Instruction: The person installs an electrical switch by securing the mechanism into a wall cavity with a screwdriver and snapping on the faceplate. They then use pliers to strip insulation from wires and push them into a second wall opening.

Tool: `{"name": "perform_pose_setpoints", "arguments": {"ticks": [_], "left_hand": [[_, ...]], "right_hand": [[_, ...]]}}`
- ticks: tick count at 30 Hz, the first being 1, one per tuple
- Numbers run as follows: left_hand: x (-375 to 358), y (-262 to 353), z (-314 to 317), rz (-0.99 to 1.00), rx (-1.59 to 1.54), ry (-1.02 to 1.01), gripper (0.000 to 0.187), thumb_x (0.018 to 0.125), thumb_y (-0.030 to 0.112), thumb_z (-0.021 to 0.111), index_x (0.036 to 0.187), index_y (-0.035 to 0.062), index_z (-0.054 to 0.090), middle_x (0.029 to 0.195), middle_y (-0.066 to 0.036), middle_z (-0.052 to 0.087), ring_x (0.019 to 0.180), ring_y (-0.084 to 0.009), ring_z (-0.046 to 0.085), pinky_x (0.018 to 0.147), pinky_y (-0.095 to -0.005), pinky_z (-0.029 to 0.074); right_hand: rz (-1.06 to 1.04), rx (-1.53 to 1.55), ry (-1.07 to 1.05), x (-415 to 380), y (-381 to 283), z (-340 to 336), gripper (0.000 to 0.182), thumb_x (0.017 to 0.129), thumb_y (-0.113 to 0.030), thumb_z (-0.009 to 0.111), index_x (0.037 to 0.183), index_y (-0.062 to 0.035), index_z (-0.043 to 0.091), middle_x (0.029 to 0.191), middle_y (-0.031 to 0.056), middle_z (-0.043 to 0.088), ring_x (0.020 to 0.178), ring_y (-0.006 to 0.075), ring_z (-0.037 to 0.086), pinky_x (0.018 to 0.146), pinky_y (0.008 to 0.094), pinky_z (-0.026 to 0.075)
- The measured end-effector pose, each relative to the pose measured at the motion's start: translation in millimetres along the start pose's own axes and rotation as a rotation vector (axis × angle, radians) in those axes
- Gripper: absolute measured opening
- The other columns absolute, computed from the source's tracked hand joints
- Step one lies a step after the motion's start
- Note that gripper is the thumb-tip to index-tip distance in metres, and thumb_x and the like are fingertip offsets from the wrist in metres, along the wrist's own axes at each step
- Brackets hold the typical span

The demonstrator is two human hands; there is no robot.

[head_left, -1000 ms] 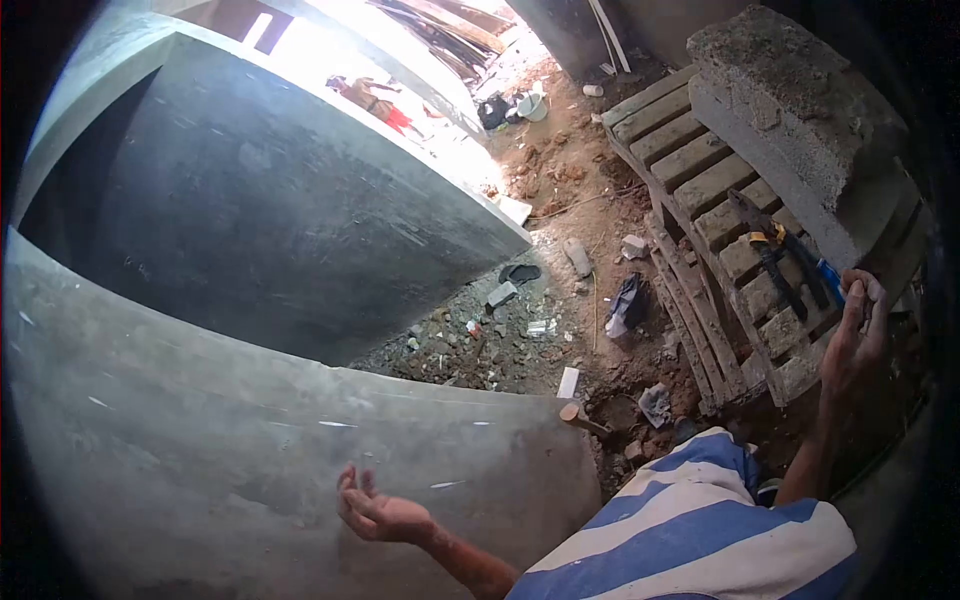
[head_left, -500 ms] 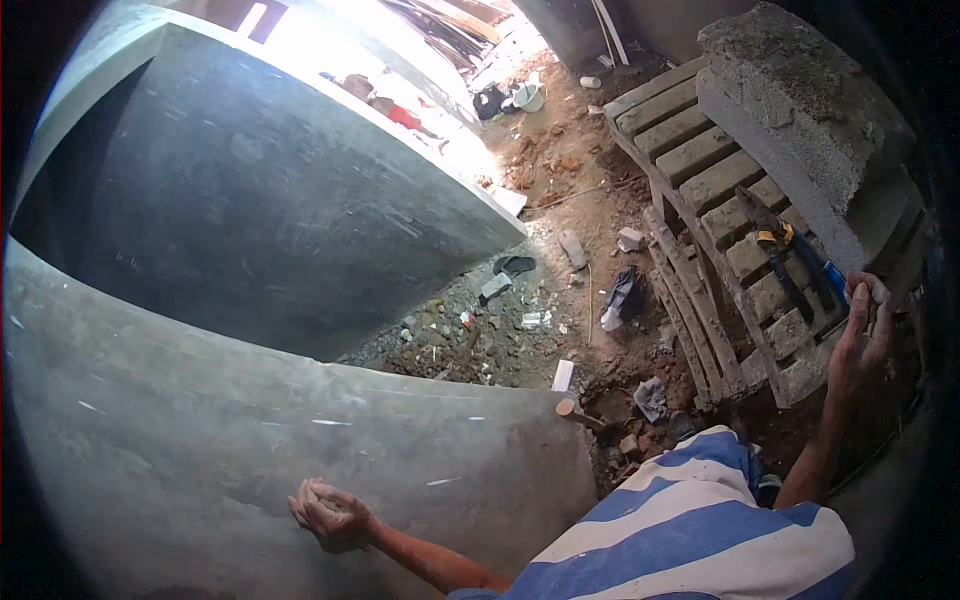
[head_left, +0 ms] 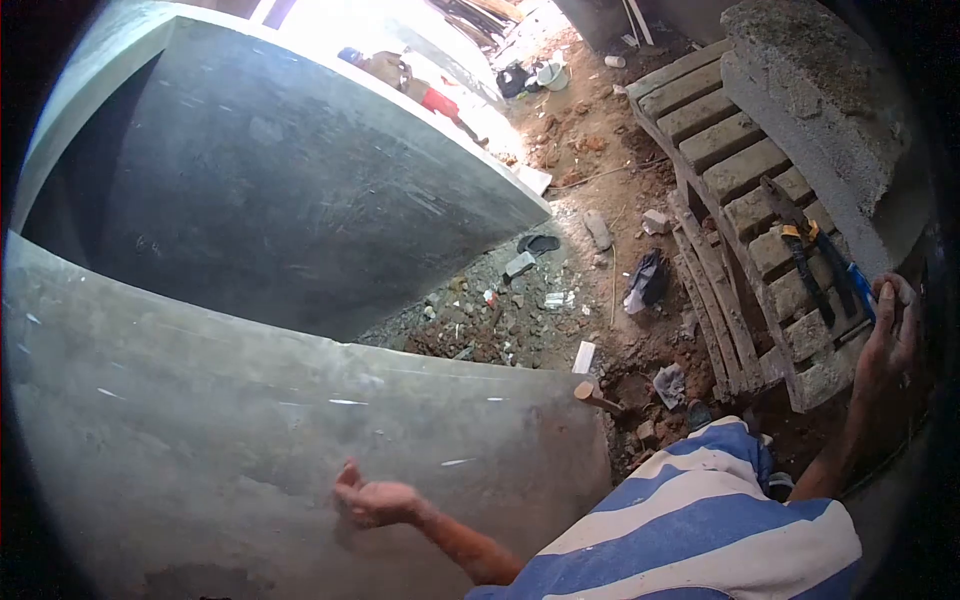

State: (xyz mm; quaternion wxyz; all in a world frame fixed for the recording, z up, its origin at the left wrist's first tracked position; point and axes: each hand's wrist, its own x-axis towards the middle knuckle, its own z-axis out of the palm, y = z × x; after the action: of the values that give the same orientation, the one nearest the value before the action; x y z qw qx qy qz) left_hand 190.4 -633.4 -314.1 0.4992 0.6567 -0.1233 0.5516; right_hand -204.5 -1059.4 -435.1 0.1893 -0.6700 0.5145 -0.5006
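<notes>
My left hand (head_left: 378,502) is in front of the grey plastered wall (head_left: 240,430) at the lower left, its fingers bent but apart, with nothing visible in it. At the right edge, my right hand (head_left: 893,325) is beside the slatted wooden platform (head_left: 745,175). Its fingers are curled together near the end of a blue handle (head_left: 860,288); what they hold, if anything, is hidden. Beside that handle, a dark tool with a yellow part (head_left: 798,235) lies on the slats. A large rough concrete block (head_left: 820,110) rests on the platform.
A wooden handle (head_left: 597,398) sticks out by the wall's end. Rubble (head_left: 480,320), a black bag (head_left: 648,278) and a dark sandal (head_left: 538,244) lie on the ground. Beyond the far wall is a person in red (head_left: 438,103), near a pale bucket (head_left: 552,76).
My left hand has moved right and its fingers have spread somewhat. The view has shifted, and the person beyond the wall shows more fully. My right hand remains by the blue handle.
</notes>
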Motion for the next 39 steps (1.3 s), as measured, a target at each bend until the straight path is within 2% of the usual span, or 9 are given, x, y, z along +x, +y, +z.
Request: {"name": "perform_pose_setpoints", "arguments": {"ticks": [5, 9, 11, 13, 16, 21, 27, 30, 39], "left_hand": [[-102, 35, 56, -0.635, -0.316, -0.495, 0.038, 0.098, 0.032, 0.045, 0.098, -0.0027, 0.059, 0.092, -0.015, 0.065, 0.087, -0.0247, 0.065, 0.072, -0.0376, 0.058], [-182, 47, 61, -0.795, -0.417, -1.206, 0.029, 0.099, 0.025, 0.051, 0.099, -0.0001, 0.064, 0.094, -0.014, 0.068, 0.087, -0.0222, 0.067, 0.073, -0.0380, 0.056], [-205, 61, 58, -0.326, -0.135, -1.647, 0.020, 0.095, 0.018, 0.058, 0.100, 0.0006, 0.065, 0.095, -0.015, 0.069, 0.085, -0.0222, 0.068, 0.072, -0.0372, 0.054], [-230, 75, 55, -0.081, -0.401, -1.768, 0.017, 0.089, 0.013, 0.065, 0.101, 0.0013, 0.065, 0.093, -0.016, 0.068, 0.084, -0.0271, 0.068, 0.071, -0.0380, 0.052], [-253, 83, 45, -0.121, -0.505, -1.942, 0.019, 0.086, 0.011, 0.068, 0.102, 0.0017, 0.064, 0.091, -0.017, 0.067, 0.085, -0.0333, 0.066, 0.071, -0.0391, 0.052], [-257, 79, 47, -0.088, -0.501, -1.997, 0.016, 0.087, 0.013, 0.065, 0.096, 0.0000, 0.064, 0.092, -0.019, 0.064, 0.085, -0.0361, 0.063, 0.074, -0.0403, 0.051], [-247, 86, 53, -0.180, -0.373, -1.949, 0.018, 0.089, 0.017, 0.065, 0.098, 0.0011, 0.065, 0.093, -0.019, 0.065, 0.087, -0.0359, 0.064, 0.075, -0.0409, 0.051], [-254, 75, 43, -0.188, -0.338, -1.950, 0.019, 0.088, 0.018, 0.065, 0.099, 0.0016, 0.066, 0.095, -0.019, 0.065, 0.088, -0.0368, 0.063, 0.076, -0.0411, 0.051], [-258, 57, 56, -0.097, -0.342, -2.194, 0.022, 0.092, 0.018, 0.060, 0.102, -0.0009, 0.065, 0.096, -0.021, 0.067, 0.088, -0.0376, 0.065, 0.078, -0.0414, 0.050]], "right_hand": [[0.033, -0.114, 0.126, 0, -27, -1, 0.026, 0.101, -0.018, 0.046, 0.108, 0.0007, 0.063, 0.104, 0.0125, 0.064, 0.099, 0.0221, 0.061, 0.091, 0.0343, 0.049], [0.042, -0.168, 0.130, 0, -37, -3, 0.029, 0.101, -0.022, 0.047, 0.106, 0.0006, 0.065, 0.106, 0.0133, 0.066, 0.100, 0.0234, 0.063, 0.087, 0.0350, 0.050], [0.067, -0.185, 0.130, -1, -33, -4, 0.028, 0.101, -0.021, 0.046, 0.112, 0.0011, 0.060, 0.108, 0.0145, 0.064, 0.103, 0.0246, 0.061, 0.091, 0.0364, 0.048], [0.095, -0.200, 0.124, -4, -24, -3, 0.029, 0.102, -0.020, 0.045, 0.118, 0.0015, 0.056, 0.109, 0.0158, 0.062, 0.105, 0.0258, 0.060, 0.095, 0.0378, 0.046], [0.062, -0.134, 0.162, -4, -17, -1, 0.028, 0.102, -0.020, 0.046, 0.114, 0.0021, 0.058, 0.109, 0.0158, 0.063, 0.103, 0.0253, 0.060, 0.093, 0.0379, 0.047], [0.048, -0.334, 0.155, -1, -39, -5, 0.030, 0.096, -0.025, 0.055, 0.111, 0.0002, 0.063, 0.109, 0.0143, 0.066, 0.102, 0.0240, 0.062, 0.090, 0.0356, 0.048], [0.167, 0.005, 0.148, 0, -36, -1, 0.034, 0.096, -0.029, 0.055, 0.118, -0.0040, 0.060, 0.114, 0.0129, 0.063, 0.109, 0.0248, 0.058, 0.095, 0.0383, 0.044], [0.175, -0.071, 0.134, 0, -43, -2, 0.035, 0.096, -0.030, 0.055, 0.118, -0.0038, 0.061, 0.113, 0.0130, 0.063, 0.106, 0.0250, 0.059, 0.093, 0.0383, 0.045], [0.154, -0.049, 0.127, -3, -34, 1, 0.035, 0.099, -0.027, 0.051, 0.117, 0.0024, 0.055, 0.111, 0.0153, 0.059, 0.104, 0.0259, 0.055, 0.093, 0.0408, 0.044]]}}
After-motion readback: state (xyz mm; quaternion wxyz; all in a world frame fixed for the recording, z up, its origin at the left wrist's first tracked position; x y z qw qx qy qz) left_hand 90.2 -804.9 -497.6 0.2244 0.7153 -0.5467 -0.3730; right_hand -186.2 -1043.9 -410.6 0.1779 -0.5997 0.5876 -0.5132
